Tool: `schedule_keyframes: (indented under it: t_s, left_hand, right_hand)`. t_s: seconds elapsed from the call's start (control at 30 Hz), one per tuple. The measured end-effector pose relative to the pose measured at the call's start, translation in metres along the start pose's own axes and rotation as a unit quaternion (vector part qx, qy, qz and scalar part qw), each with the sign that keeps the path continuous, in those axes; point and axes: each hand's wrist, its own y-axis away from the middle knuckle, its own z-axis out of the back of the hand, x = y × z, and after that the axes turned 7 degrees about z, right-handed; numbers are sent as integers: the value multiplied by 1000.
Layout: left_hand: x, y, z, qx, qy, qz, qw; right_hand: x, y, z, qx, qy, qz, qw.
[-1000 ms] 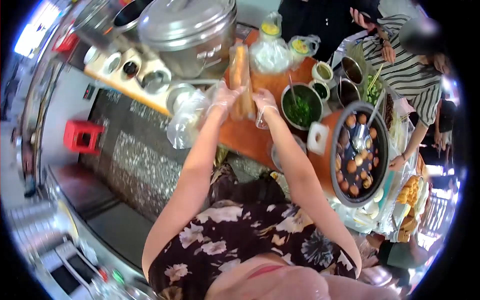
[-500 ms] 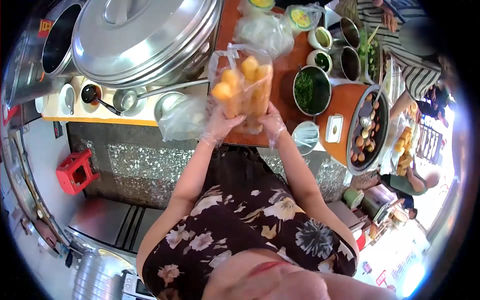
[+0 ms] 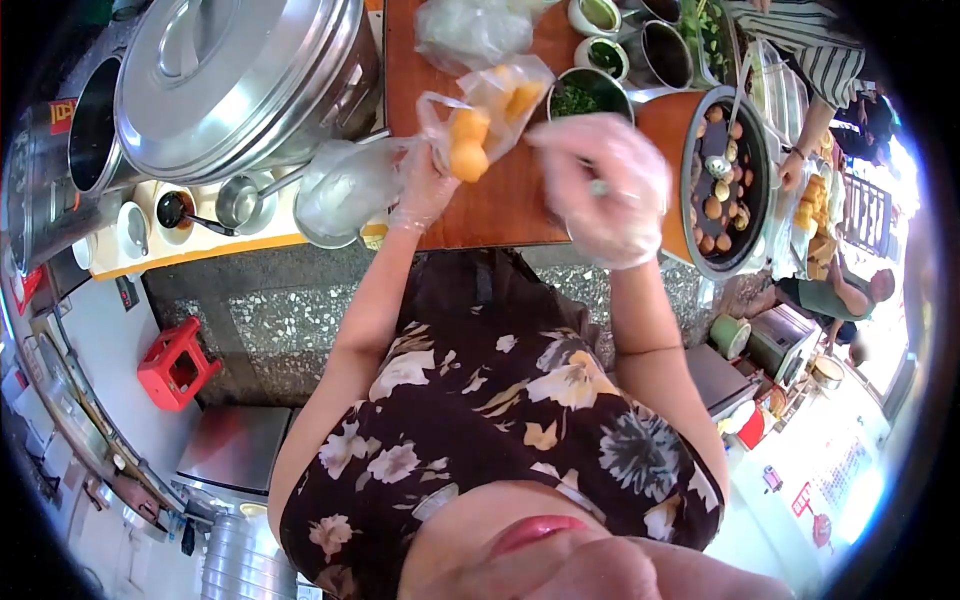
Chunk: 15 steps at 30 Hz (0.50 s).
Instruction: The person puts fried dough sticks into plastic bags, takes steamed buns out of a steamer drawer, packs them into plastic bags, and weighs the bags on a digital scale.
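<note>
Showing in clear bags [image 3: 508, 115] are golden dough sticks [image 3: 468, 145].

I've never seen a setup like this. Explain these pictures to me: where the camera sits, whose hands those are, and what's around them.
There is no machine here. One camera, worn on a person's head, looks forward and down, so you see their own arms and hands in clear plastic gloves. The left hand holds bagged fried dough sticks. The right hand is raised and blurred; whether it holds anything is unclear. Below them is a brown table, with chopped greens in a metal pot towards the right. Further right, eggs sit in dark liquid. To the left stands a large lidded steel pot.
</note>
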Motion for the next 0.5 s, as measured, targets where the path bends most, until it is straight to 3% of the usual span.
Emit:
schedule_keyframes:
  t_s: [0.03, 0.07, 0.23, 0.4, 0.5]
  left_hand:
    - [-4, 0, -2, -5, 38, -8, 999]
    - [-8, -1, -5, -12, 75, -17, 997]
    - [-42, 2, -4, -70, -12, -4, 997]
    - [-29, -1, -8, -120, -36, 85, 988]
    - [6, 1, -12, -93, -20, 78, 992]
  right_hand:
    - [5, -12, -14, 9, -16, -42, 999]
    - [10, -16, -19, 107, -5, -170, 980]
    - [-9, -12, -59, 200, 33, -262, 944]
    - [-26, -11, -87, 160, -43, -269, 949]
    - [-32, -29, -75, 238, -161, -263, 921]
